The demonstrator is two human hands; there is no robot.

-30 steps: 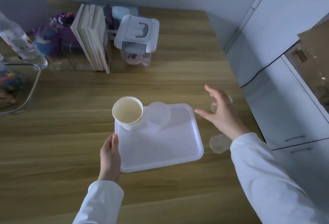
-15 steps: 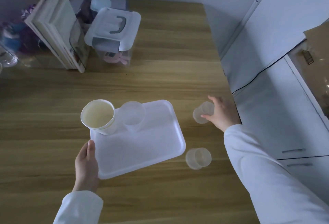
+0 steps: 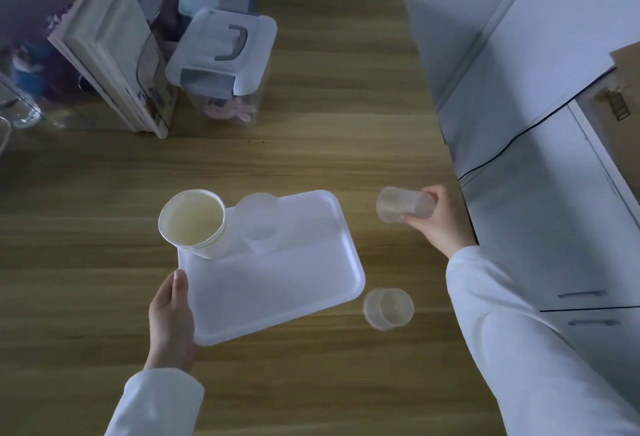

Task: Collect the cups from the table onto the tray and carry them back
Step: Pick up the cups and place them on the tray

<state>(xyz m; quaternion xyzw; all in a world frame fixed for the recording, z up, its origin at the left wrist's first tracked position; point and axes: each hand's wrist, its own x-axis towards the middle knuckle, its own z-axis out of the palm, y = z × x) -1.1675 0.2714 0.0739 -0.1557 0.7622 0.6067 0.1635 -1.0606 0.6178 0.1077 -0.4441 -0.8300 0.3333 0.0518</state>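
Right hand (image 3: 440, 220) now has fingers pinched around a clear plastic cup (image 3: 403, 205) lifted off the table (image 3: 104, 262), heading trayward; left hand (image 3: 171, 311) fingers pressed together gripping white tray (image 3: 277, 297) edge; one clear cup (image 3: 388, 307) remains

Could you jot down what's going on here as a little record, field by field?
Left hand: gripping the near-left edge of the white tray
Right hand: holding a clear cup, tilted, off the table
On tray: paper cup, clear cup beside it
On the wooden table: one clear cup by the tray's right corner
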